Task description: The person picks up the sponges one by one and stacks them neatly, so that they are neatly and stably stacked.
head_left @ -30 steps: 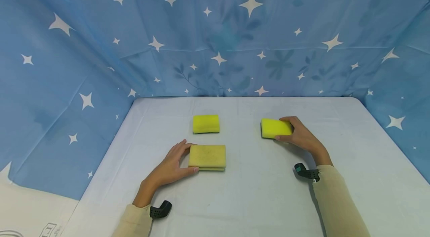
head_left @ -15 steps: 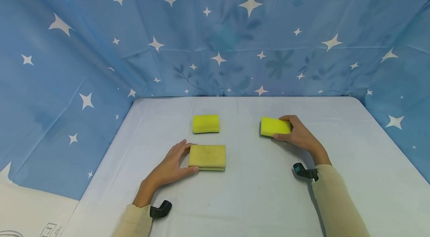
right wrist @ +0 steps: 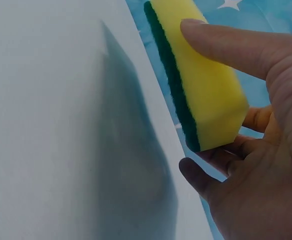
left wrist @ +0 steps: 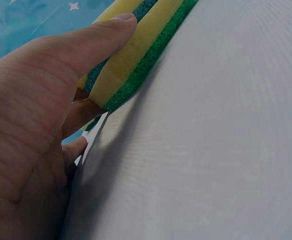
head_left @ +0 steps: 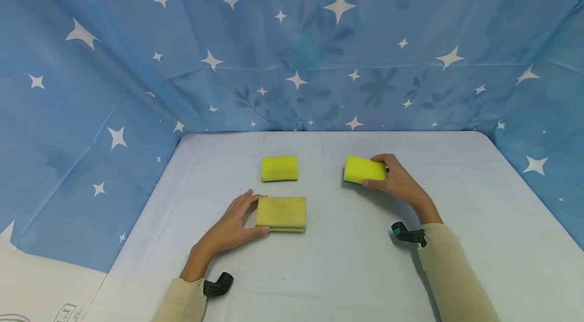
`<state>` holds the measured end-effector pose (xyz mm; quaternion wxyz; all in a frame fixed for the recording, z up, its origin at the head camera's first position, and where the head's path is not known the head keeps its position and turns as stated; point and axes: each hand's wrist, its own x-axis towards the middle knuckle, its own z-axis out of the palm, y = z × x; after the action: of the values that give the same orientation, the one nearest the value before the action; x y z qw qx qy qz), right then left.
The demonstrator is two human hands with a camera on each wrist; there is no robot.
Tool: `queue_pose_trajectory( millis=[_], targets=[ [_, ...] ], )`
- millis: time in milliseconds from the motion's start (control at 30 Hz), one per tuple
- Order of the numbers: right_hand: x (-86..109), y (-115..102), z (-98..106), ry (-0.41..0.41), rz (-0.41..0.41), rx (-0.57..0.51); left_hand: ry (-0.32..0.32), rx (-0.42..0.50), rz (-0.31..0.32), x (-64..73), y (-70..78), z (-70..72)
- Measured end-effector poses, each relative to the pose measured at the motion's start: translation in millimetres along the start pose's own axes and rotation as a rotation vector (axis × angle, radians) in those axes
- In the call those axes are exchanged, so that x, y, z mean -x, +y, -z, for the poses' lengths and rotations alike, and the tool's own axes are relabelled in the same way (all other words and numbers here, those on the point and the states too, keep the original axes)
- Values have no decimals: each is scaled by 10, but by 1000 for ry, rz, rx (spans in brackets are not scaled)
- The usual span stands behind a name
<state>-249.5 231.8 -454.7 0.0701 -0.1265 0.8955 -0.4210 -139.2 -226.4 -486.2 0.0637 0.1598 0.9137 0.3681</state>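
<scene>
Two yellow sponges with green scouring backs lie stacked on the table, the upper sponge (head_left: 282,212) covering most of the lower sponge (left wrist: 136,52). My left hand (head_left: 231,228) grips their left end, thumb across the near side and fingers at the far side. Above the table at right of centre, a brighter yellow sponge (head_left: 363,168) with a dark green backing (right wrist: 173,80) is held by its right end in my right hand (head_left: 398,180). Its shadow falls on the cloth in the right wrist view. Another bright yellow sponge (head_left: 280,168) lies flat behind the stack.
A white cloth covers the table (head_left: 342,271). Blue star-printed curtain (head_left: 292,48) hangs behind it and along both sides. A black wrist camera (head_left: 219,285) sits on the left wrist, and a similar wrist camera (head_left: 407,234) on the right.
My right hand has carried its sponge leftward and slightly away from me, up off the table. The left hand, the stack and the sponge behind it stay in place.
</scene>
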Motion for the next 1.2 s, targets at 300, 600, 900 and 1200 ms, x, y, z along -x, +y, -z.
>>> queue_pose_trajectory(
  millis=[300,600,900,1200],
  targets=[
    [-12,-85,-66,-2,34,-5,-4,2,-8,-1,-10,-1],
    [-20,-183,-147,-3,78,1,-6,-5,-5,-4,-18,-4],
    [-14,-289,-240,1,111,-9,-2,2,-12,-5,-20,-4],
    [-20,-415,-358,7,176,0,-1,-12,-5,-15,-23,-12]
  ],
)
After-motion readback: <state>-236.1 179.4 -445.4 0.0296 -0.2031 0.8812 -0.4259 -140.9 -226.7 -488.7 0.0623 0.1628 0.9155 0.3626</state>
